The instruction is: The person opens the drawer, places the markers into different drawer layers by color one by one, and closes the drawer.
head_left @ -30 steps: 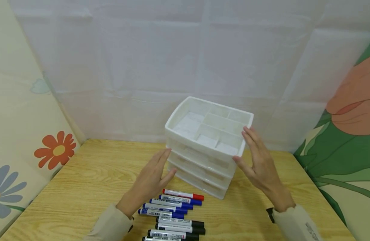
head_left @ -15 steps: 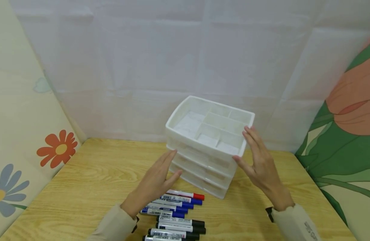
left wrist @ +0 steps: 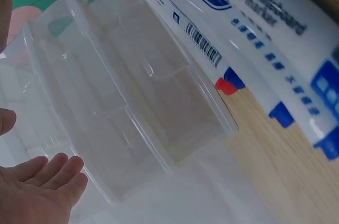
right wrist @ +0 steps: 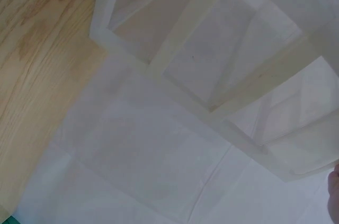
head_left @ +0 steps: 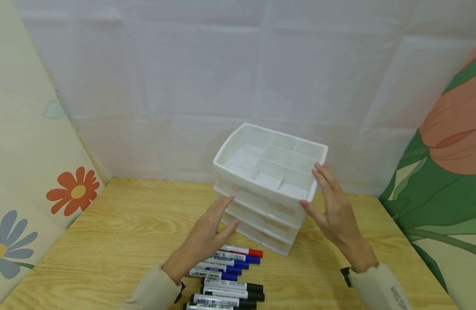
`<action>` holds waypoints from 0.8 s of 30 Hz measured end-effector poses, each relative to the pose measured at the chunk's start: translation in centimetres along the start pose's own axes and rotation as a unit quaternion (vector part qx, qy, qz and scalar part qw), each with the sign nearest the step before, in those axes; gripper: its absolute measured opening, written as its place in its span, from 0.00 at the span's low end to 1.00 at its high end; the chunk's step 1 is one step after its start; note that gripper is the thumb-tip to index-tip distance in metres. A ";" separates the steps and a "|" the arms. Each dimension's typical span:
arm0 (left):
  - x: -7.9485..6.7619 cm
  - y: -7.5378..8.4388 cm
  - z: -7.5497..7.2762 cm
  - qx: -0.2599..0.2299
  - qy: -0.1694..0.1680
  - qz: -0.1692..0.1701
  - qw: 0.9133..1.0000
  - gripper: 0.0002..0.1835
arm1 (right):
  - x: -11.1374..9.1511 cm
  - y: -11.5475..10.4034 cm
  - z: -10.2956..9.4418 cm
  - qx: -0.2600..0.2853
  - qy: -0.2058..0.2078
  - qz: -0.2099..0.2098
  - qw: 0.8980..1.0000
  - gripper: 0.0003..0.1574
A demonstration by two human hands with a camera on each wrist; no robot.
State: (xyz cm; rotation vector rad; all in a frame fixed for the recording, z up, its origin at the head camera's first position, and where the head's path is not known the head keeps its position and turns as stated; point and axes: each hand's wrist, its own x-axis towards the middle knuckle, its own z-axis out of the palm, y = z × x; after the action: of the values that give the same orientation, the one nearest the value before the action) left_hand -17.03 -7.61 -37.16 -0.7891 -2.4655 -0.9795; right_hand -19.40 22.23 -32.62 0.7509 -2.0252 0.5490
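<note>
Drawer box nr table's back edge; L hand released by its front, R hand straight-fingered, touching R side.

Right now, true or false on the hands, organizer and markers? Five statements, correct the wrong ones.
1. The right hand touches the organizer. True.
2. The left hand grips a marker. False: it holds nothing; its fingers are extended by the drawer fronts.
3. The red marker is the one nearest the organizer. True.
4. The black markers lie between the organizer and the blue markers. False: the blue ones are nearer the organizer.
5. The top tray is full of markers. False: none show in it; they lie on the table.
</note>
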 end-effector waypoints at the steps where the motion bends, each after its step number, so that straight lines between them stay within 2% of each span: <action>1: 0.0 0.0 0.1 -0.003 0.005 0.001 1.000 0.31 | 0.0 0.0 0.0 0.000 0.001 0.000 1.000 0.48; 4: 0.1 0.0 0.3 -0.024 0.018 0.005 1.000 0.29 | 0.0 0.0 0.0 0.001 0.001 0.003 1.000 0.48; 7: 0.2 0.1 0.5 -0.066 0.018 -0.004 0.998 0.27 | 0.0 0.0 0.0 0.004 0.000 0.007 1.000 0.48; 14: 0.2 0.4 0.7 -0.159 -0.010 -0.073 0.984 0.25 | -0.1 -0.1 0.1 0.006 -0.005 0.013 1.000 0.48; 21: 0.6 1.1 0.8 -0.195 -0.027 -0.117 0.973 0.23 | -0.2 -0.2 -0.1 0.003 -0.026 0.027 0.999 0.48; 24: 0.8 1.3 0.9 -0.230 -0.037 -0.139 0.963 0.22 | -0.2 -0.2 -0.2 0.003 -0.038 0.037 0.999 0.49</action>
State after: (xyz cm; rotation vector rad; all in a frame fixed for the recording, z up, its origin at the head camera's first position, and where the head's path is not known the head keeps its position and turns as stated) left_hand -17.01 -5.91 -36.69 -0.6243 -2.4865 -1.6952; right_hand -19.00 22.26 -32.65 0.7130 -2.1302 0.5762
